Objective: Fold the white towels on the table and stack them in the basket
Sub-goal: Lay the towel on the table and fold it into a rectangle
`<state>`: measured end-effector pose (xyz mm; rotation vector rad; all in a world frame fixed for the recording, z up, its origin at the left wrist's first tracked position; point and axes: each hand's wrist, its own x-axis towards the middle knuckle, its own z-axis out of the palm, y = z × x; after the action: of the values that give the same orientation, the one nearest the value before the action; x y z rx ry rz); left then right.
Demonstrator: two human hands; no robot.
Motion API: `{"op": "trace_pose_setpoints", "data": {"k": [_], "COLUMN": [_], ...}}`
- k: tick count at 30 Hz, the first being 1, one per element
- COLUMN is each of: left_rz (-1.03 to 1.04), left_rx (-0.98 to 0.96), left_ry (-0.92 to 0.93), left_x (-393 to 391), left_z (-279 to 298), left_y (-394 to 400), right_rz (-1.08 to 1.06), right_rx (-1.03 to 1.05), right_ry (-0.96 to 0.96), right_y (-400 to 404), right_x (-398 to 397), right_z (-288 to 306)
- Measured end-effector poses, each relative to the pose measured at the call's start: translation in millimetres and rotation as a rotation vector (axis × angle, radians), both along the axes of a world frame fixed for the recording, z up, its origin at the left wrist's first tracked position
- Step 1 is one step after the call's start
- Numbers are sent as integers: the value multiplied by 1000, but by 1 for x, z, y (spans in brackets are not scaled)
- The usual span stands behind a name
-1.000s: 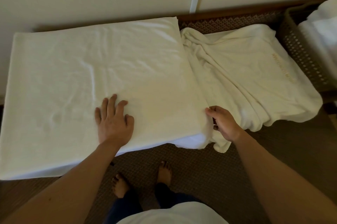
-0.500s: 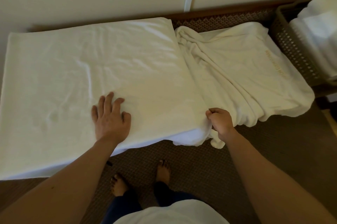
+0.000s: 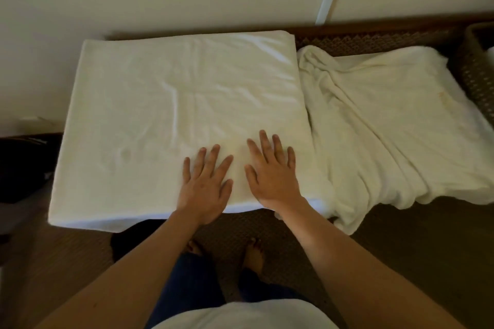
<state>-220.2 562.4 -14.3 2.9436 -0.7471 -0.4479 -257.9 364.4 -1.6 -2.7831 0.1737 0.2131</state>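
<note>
White folded towel (image 3: 181,120): right hand (image 3: 272,176) released corner, now flat beside left hand (image 3: 205,181), fingers straight, spread; smoothing before next fold.

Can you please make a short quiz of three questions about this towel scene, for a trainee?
1. True or false: both hands lie flat on the folded towel.
2. Which lies nearest the basket? A) the folded towel B) the crumpled towel C) the left hand
3. Fill in: the right hand rests near the towel's ____ edge, closest to the person.

Key: 1 true; 2 B; 3 front.
</note>
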Motion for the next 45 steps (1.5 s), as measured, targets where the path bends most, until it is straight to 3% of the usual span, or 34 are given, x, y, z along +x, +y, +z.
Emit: {"op": "trace_pose_setpoints", "data": {"k": [4,10,14,16,21,23,27,34,36,38,40,43,45], "left_rz": [164,501,793,700,95,19,45,504,646,683,545,94,-102], "left_rx": [40,81,30,-10,-50,-60,-3,76,67,91,50,-109,-79], "left_ry": [-18,2,29,-4,12,37,14,12,47,-32,-111,-58,-20], "left_x": [21,54,69,73,94,118,182,276,288,290,278,234,211], "left_z": [-3,-5,1,4,10,9,-4,-1,3,5,7,2,-5], "left_y": [53,177,180,147,48,34,73,229,241,225,187,136,134], "right_rz": [7,0,-122,-124,-46,-81,-181,-194,-198,-200,-201,-202,-209], "right_rx": [-97,-142,-131,-105,-34,-30,-92,-155,-168,-170,-173,-181,-180], "right_ry": [123,131,131,68,-6,10,32,19,14,14,15,16,28], "right_y": [2,4,25,42,74,76,72,74,74,74,74,74,75], "right_x": [4,3,20,43,132,165,193,192,192,191,192,194,195], "right_z": [-12,-15,-12,-10,-13,-17,-25,-26,-26,-26,-26,-26,-25]}}
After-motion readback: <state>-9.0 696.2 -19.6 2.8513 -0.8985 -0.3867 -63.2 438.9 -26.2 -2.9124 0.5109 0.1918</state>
